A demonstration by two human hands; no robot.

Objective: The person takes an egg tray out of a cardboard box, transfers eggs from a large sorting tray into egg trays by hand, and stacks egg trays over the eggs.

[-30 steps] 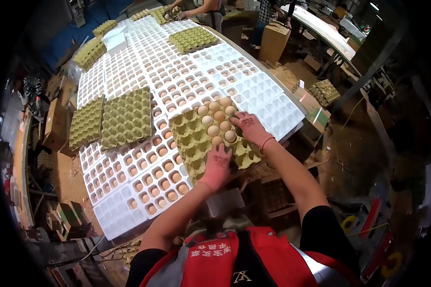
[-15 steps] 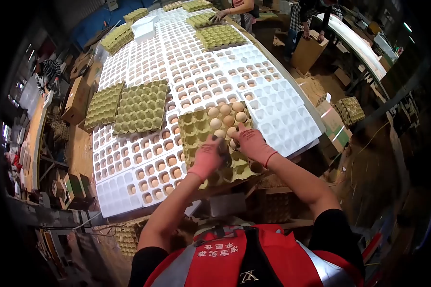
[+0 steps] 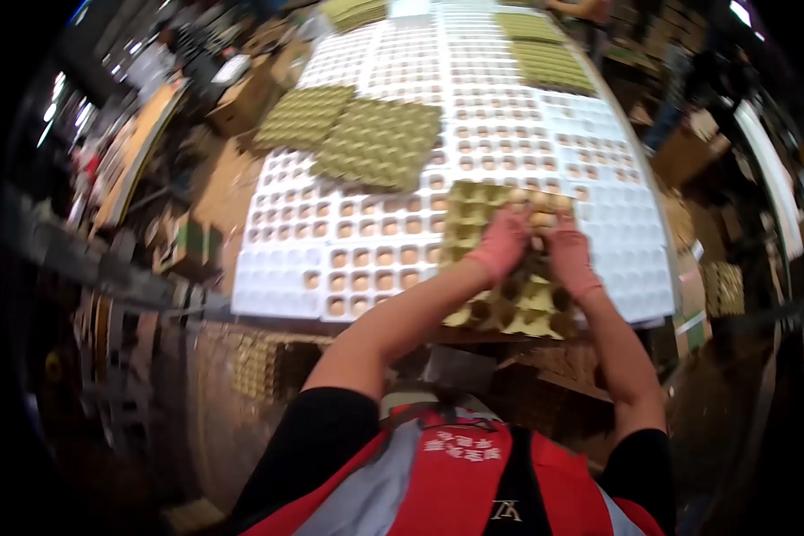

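A yellow-green pulp egg tray (image 3: 469, 219) lies at the near edge of the white foam trays. Several eggs (image 3: 540, 217) show in its upper right part, between my hands. My left hand (image 3: 502, 243), in a pink glove, is over the middle of the tray, its fingertips at the eggs. On the right side of the tray is my right hand (image 3: 570, 257), also gloved in pink, fingertips bent toward the eggs. Blur hides what the fingers of either hand grip. Brown eggs sit in the cells of the white foam trays (image 3: 371, 281) to the left.
Two pulp trays (image 3: 380, 143) overlap on the foam trays at the left. More pulp trays (image 3: 549, 67) lie at the far right. Foam trays without visible eggs (image 3: 623, 255) are right of my hands. Another person's arm (image 3: 581, 9) shows at the far edge, near cardboard boxes (image 3: 688, 154).
The view has swung, shifting the table rightward in the picture. Both hands have moved up over the tray to its remaining visible eggs, and fewer eggs show there than before.
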